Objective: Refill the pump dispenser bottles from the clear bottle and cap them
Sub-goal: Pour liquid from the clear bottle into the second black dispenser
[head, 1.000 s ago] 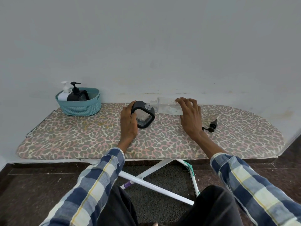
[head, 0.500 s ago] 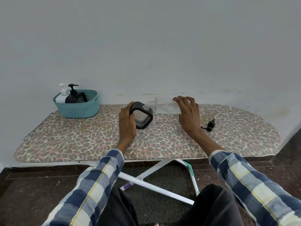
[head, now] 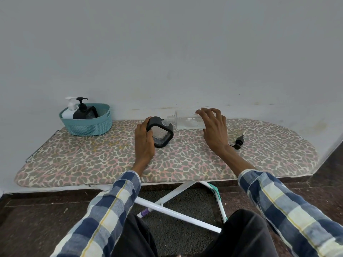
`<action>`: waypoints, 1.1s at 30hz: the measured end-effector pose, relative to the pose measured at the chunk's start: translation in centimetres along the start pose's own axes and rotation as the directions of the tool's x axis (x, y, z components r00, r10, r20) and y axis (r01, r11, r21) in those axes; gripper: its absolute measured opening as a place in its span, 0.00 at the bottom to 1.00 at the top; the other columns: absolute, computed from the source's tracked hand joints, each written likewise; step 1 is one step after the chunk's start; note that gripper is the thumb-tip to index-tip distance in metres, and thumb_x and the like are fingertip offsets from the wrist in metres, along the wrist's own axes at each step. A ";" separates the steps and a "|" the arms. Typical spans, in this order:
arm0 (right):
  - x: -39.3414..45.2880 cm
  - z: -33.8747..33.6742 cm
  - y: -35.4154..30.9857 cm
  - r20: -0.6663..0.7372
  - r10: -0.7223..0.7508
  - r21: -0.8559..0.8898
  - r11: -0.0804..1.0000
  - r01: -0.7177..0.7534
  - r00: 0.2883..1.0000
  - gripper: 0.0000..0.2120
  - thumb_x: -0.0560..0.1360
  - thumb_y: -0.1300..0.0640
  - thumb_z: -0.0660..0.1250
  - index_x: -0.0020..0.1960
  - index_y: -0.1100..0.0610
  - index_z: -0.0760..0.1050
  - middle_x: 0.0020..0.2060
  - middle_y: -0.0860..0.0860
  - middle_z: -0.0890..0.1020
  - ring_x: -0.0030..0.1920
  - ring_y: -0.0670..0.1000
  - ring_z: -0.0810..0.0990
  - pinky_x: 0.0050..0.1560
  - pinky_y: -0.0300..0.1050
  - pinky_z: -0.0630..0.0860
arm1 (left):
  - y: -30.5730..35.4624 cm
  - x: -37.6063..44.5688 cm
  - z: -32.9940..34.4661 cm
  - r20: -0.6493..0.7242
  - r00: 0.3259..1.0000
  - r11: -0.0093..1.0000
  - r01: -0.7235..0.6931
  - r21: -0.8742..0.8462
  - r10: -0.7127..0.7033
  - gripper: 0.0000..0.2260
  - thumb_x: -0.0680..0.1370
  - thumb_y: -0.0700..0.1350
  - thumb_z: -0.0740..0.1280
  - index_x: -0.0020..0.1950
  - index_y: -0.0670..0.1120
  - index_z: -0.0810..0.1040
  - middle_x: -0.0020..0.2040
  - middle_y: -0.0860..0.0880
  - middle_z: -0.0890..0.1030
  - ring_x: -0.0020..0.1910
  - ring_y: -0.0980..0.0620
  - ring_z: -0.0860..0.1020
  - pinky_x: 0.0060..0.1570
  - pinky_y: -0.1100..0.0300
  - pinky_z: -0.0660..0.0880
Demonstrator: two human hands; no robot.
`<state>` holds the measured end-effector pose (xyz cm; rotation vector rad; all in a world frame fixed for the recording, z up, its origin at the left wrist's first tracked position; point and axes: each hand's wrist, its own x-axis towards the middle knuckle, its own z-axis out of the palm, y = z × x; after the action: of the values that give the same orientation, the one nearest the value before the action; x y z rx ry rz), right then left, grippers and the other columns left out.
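My view: leopard-print ironing board (head: pixel 92 164) on white crossed legs, teal basket (head: pixel 89 126) at its far left, tilted black-framed dispenser bottle (head: pixel 162 135) mid-board, loose black pump head (head: pixel 238 142) lying to the right.
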<state>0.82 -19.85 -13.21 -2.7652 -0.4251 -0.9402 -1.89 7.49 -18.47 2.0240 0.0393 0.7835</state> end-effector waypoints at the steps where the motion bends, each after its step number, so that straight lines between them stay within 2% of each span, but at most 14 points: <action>1: 0.0 0.0 0.0 -0.002 -0.001 0.000 1.000 0.001 1.000 0.42 0.66 0.76 0.69 0.74 0.47 0.68 0.74 0.48 0.72 0.73 0.58 0.68 0.61 0.57 0.73 | 0.1 -0.1 0.0 -0.001 1.000 1.000 -0.002 -0.001 0.002 0.23 0.85 0.46 0.55 0.81 0.52 0.70 0.69 0.49 0.74 0.65 0.52 0.72 0.65 0.58 0.67; 5: 0.1 -0.2 0.0 -0.006 -0.007 0.004 1.000 0.007 1.000 0.42 0.66 0.76 0.70 0.74 0.47 0.68 0.74 0.48 0.72 0.73 0.58 0.68 0.62 0.57 0.73 | 0.2 -0.2 -0.1 -0.004 1.000 1.000 -0.013 -0.009 0.012 0.24 0.85 0.47 0.54 0.81 0.52 0.70 0.71 0.50 0.74 0.68 0.53 0.71 0.67 0.60 0.65; 13: 0.2 -0.3 0.0 -0.004 -0.011 -0.003 1.000 0.011 1.000 0.42 0.66 0.76 0.69 0.74 0.46 0.68 0.74 0.48 0.72 0.74 0.58 0.68 0.64 0.56 0.72 | 0.1 -0.2 -0.1 -0.004 1.000 1.000 -0.010 -0.017 0.010 0.23 0.85 0.46 0.55 0.81 0.53 0.70 0.70 0.49 0.74 0.66 0.52 0.72 0.66 0.58 0.67; 18: 0.2 -0.4 0.0 -0.012 -0.009 -0.004 1.000 0.009 1.000 0.42 0.66 0.77 0.69 0.74 0.47 0.68 0.74 0.48 0.72 0.74 0.58 0.68 0.64 0.57 0.72 | 0.2 -0.3 -0.1 -0.003 1.000 1.000 -0.002 -0.006 0.002 0.23 0.85 0.46 0.54 0.81 0.52 0.70 0.71 0.50 0.74 0.66 0.56 0.70 0.65 0.63 0.64; 22: 0.2 -0.5 -0.1 -0.014 -0.013 -0.016 1.000 0.013 1.000 0.42 0.66 0.77 0.68 0.74 0.47 0.68 0.74 0.48 0.72 0.74 0.58 0.67 0.65 0.56 0.71 | 0.1 -0.2 -0.1 0.002 1.000 1.000 -0.001 -0.020 0.001 0.24 0.84 0.47 0.54 0.81 0.52 0.70 0.70 0.49 0.74 0.67 0.53 0.71 0.66 0.60 0.65; 29: 0.3 -0.6 0.0 -0.017 -0.013 -0.018 1.000 0.012 1.000 0.43 0.66 0.77 0.70 0.74 0.47 0.68 0.74 0.48 0.72 0.74 0.58 0.68 0.65 0.56 0.71 | 0.1 -0.2 -0.1 0.003 1.000 1.000 0.002 -0.010 -0.002 0.23 0.85 0.48 0.54 0.81 0.52 0.70 0.70 0.51 0.73 0.66 0.55 0.70 0.65 0.63 0.63; 33: 0.3 -0.7 0.0 -0.022 -0.019 -0.011 1.000 0.018 1.000 0.42 0.67 0.77 0.70 0.74 0.47 0.69 0.74 0.48 0.72 0.74 0.58 0.68 0.66 0.57 0.71 | 0.2 -0.2 -0.1 0.002 1.000 1.000 -0.004 -0.012 0.004 0.23 0.85 0.46 0.55 0.81 0.52 0.70 0.69 0.51 0.73 0.65 0.54 0.71 0.65 0.60 0.64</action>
<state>0.66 -19.96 -12.51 -2.7626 -0.4441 -0.9790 -2.18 7.36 -18.36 2.0137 0.0296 0.7826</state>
